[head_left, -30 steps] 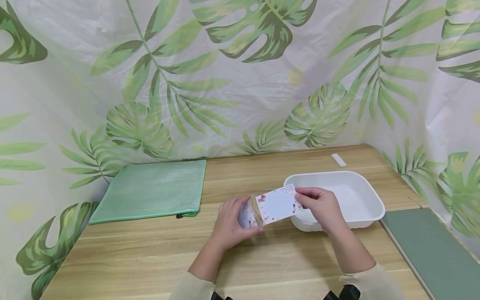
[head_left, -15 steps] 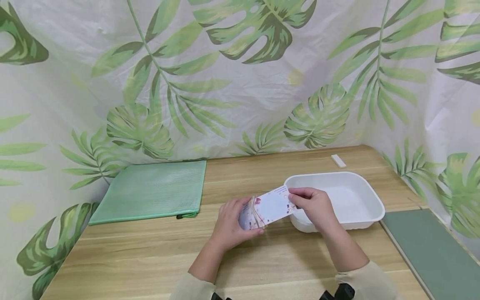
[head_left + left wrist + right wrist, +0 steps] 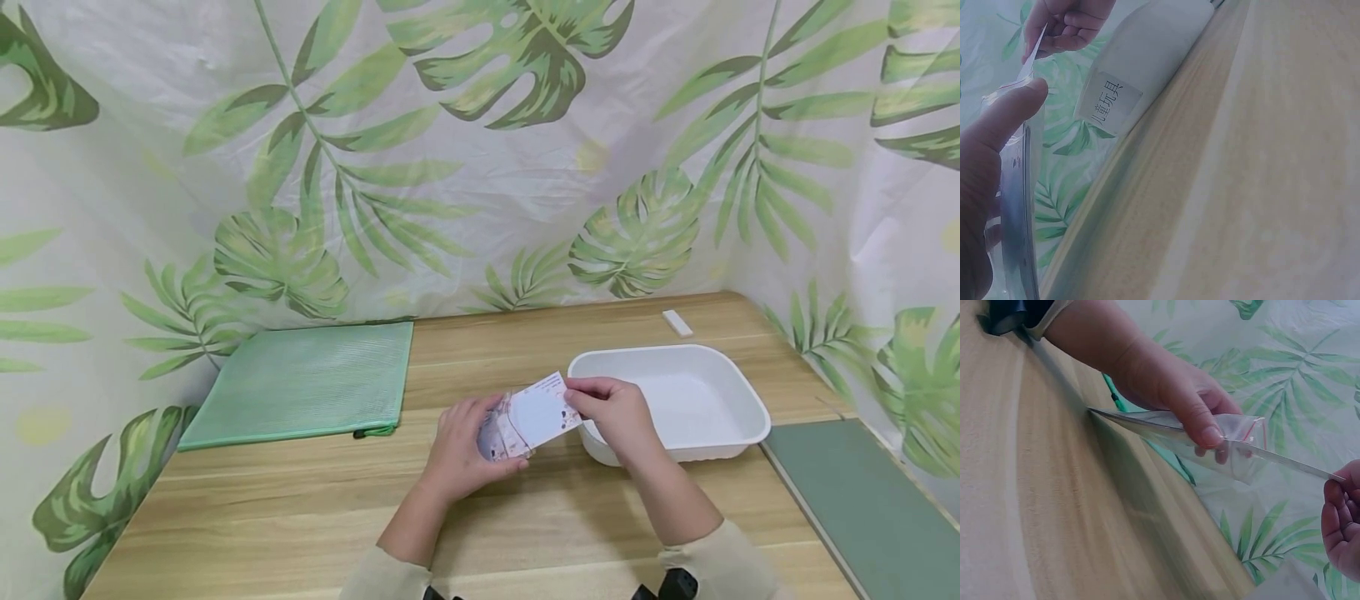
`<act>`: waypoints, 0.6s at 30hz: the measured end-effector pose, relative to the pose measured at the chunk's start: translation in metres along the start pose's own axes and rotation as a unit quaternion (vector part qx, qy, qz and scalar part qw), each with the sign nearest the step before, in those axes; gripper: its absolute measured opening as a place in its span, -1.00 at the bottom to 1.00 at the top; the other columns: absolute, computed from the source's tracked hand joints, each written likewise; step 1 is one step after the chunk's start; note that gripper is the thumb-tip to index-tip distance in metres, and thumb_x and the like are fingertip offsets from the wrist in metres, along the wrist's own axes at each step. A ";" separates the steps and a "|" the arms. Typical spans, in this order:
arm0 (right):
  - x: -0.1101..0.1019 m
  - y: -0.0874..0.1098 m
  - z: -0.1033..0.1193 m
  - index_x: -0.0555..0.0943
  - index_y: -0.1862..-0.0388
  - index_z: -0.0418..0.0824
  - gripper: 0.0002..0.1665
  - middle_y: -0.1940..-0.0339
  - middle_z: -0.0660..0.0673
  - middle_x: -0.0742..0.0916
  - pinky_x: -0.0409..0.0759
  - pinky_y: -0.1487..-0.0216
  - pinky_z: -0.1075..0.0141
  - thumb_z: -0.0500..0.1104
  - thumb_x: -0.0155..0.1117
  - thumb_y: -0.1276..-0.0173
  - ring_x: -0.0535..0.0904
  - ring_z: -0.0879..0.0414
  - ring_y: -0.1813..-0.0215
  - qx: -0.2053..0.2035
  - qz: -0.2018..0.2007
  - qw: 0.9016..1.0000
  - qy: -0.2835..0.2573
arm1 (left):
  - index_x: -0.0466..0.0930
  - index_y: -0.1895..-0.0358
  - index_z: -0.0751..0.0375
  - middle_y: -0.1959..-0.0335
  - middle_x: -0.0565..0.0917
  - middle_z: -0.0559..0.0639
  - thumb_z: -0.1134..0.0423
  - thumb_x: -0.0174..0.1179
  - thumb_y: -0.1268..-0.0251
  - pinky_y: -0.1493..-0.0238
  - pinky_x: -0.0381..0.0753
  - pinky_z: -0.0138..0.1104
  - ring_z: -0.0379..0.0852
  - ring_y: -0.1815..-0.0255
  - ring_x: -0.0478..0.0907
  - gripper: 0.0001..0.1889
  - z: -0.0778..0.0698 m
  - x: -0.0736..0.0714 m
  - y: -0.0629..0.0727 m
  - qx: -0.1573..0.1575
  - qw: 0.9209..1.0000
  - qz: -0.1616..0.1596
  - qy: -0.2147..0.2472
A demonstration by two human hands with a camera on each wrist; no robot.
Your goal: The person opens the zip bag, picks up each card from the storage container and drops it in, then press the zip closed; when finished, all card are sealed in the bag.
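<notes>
A clear zip bag (image 3: 1244, 465) is gripped by my left hand (image 3: 457, 446), thumb on the near face and fingers behind. Out of its mouth sticks a white card (image 3: 542, 408) printed with small pink and brown figures around a pale panel. At the card's outer corner, my right hand (image 3: 621, 414) pinches it between thumb and fingertips. The card's inner end lies inside the bag, partly covered by my left hand. In the right wrist view a red line marks the bag's mouth. Both hands are above the table, just left of the white basin (image 3: 731, 379).
A green mesh zip pouch (image 3: 300, 379) lies at the back left. Behind the basin is a small white block (image 3: 677, 322). A grey-green board (image 3: 862, 492) covers the right side of the table (image 3: 300, 517). The basin's side bears a label (image 3: 1110, 103) with Chinese characters.
My right hand has moved left with the card, sliding it farther into the bag, so less of it sticks out. My left hand has stayed almost in place.
</notes>
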State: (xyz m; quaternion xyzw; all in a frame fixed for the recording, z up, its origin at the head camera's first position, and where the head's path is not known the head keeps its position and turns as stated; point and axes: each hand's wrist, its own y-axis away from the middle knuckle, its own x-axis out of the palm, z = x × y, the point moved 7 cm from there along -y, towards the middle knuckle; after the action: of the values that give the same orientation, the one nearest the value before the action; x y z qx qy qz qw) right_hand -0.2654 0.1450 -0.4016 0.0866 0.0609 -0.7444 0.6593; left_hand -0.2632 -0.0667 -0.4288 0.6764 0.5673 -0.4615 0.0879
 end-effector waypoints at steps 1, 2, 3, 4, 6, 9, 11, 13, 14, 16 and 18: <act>0.000 0.000 0.001 0.68 0.02 -0.43 -0.66 0.22 -0.17 0.79 0.61 0.28 0.46 -0.27 0.33 -0.26 0.63 0.29 0.35 0.000 0.002 1.000 -0.003 | 0.43 -0.31 0.08 -0.09 0.60 0.04 -0.16 0.53 0.31 -0.17 0.32 -0.07 0.02 -0.12 0.46 -0.05 0.000 0.000 0.000 0.000 1.000 -0.001 0.001; 0.000 0.000 0.001 0.67 0.02 -0.44 -0.66 0.22 -0.17 0.79 0.61 0.28 0.47 -0.27 0.33 -0.26 0.63 0.29 0.36 0.000 0.003 1.000 -0.004 | 0.43 -0.31 0.08 -0.09 0.60 0.04 -0.16 0.53 0.31 -0.17 0.32 -0.07 0.02 -0.12 0.46 -0.05 0.000 0.000 0.000 0.000 1.000 -0.001 0.002; 0.000 0.000 0.001 0.67 0.02 -0.44 -0.65 0.23 -0.16 0.79 0.60 0.28 0.47 -0.26 0.33 -0.26 0.63 0.29 0.36 0.000 0.006 1.000 -0.006 | 0.43 -0.31 0.08 -0.09 0.60 0.04 -0.16 0.53 0.31 -0.17 0.33 -0.07 0.03 -0.12 0.46 -0.05 0.000 0.000 0.000 0.000 1.000 -0.001 0.002; 0.001 0.000 0.001 0.67 0.01 -0.45 -0.65 0.23 -0.17 0.79 0.61 0.28 0.47 -0.26 0.33 -0.27 0.63 0.28 0.36 -0.001 0.010 1.000 -0.006 | 0.43 -0.31 0.08 -0.09 0.60 0.04 -0.16 0.52 0.31 -0.17 0.33 -0.07 0.03 -0.12 0.46 -0.05 0.000 0.000 0.000 0.001 1.000 -0.002 0.001; 0.005 0.001 0.001 0.66 0.01 -0.46 -0.64 0.21 -0.19 0.79 0.61 0.28 0.47 -0.26 0.33 -0.27 0.64 0.28 0.35 0.000 0.019 1.000 -0.008 | 0.43 -0.31 0.08 -0.09 0.60 0.04 -0.17 0.52 0.30 -0.16 0.33 -0.07 0.03 -0.12 0.47 -0.05 0.000 0.000 0.000 0.004 1.000 -0.002 0.000; 0.013 0.001 -0.003 0.67 0.03 -0.46 -0.66 0.20 -0.24 0.78 0.63 0.28 0.47 -0.28 0.33 -0.27 0.65 0.27 0.35 0.001 0.026 1.000 -0.012 | 0.43 -0.32 0.08 -0.09 0.60 0.03 -0.18 0.51 0.28 -0.16 0.33 -0.07 0.02 -0.13 0.47 -0.06 0.001 0.001 0.000 0.005 1.000 -0.001 -0.001; 0.019 0.002 -0.005 0.67 0.03 -0.47 -0.67 0.18 -0.27 0.78 0.63 0.27 0.46 -0.28 0.33 -0.27 0.66 0.27 0.32 -0.003 0.035 0.999 -0.017 | 0.44 -0.31 0.08 -0.09 0.60 0.03 -0.18 0.50 0.27 -0.16 0.33 -0.08 0.01 -0.12 0.47 -0.07 0.001 0.001 0.001 0.006 1.000 -0.002 -0.002; 0.025 0.003 -0.008 0.67 0.03 -0.46 -0.67 0.16 -0.28 0.78 0.64 0.27 0.45 -0.28 0.32 -0.27 0.65 0.27 0.31 -0.007 0.049 0.999 -0.016 | 0.44 -0.30 0.08 -0.09 0.60 0.03 -0.19 0.50 0.26 -0.14 0.34 -0.09 0.01 -0.12 0.47 -0.08 0.001 0.001 0.001 0.007 1.000 -0.004 -0.004; 0.028 0.003 -0.008 0.67 0.02 -0.45 -0.66 0.14 -0.29 0.78 0.64 0.26 0.44 -0.27 0.31 -0.28 0.65 0.27 0.30 -0.010 0.059 0.998 -0.015 | 0.44 -0.30 0.08 -0.09 0.60 0.03 -0.19 0.50 0.26 -0.14 0.34 -0.09 0.01 -0.11 0.47 -0.08 0.001 0.001 0.001 0.008 1.000 -0.005 -0.005; 0.033 0.004 -0.009 0.67 0.02 -0.44 -0.66 0.11 -0.30 0.77 0.64 0.24 0.44 -0.26 0.31 -0.29 0.65 0.27 0.29 -0.015 0.077 0.997 -0.008 | 0.45 -0.30 0.08 -0.09 0.60 0.04 -0.19 0.50 0.26 -0.13 0.35 -0.09 0.01 -0.10 0.47 -0.08 0.000 0.001 0.001 0.010 1.000 -0.008 -0.008; 0.037 0.003 -0.009 0.68 0.02 -0.43 -0.66 0.12 -0.28 0.78 0.63 0.24 0.43 -0.25 0.31 -0.29 0.64 0.27 0.29 -0.021 0.093 0.995 0.003 | 0.44 -0.30 0.07 -0.09 0.60 0.04 -0.19 0.50 0.26 -0.13 0.35 -0.10 0.02 -0.10 0.47 -0.09 0.000 0.001 0.001 0.011 1.000 -0.010 -0.010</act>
State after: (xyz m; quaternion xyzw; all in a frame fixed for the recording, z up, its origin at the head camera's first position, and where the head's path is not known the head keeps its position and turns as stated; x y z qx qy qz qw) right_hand -0.2658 0.1106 -0.4186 0.0802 0.0702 -0.6784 0.7269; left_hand -0.2624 -0.0666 -0.4296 0.6670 0.5678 -0.4754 0.0817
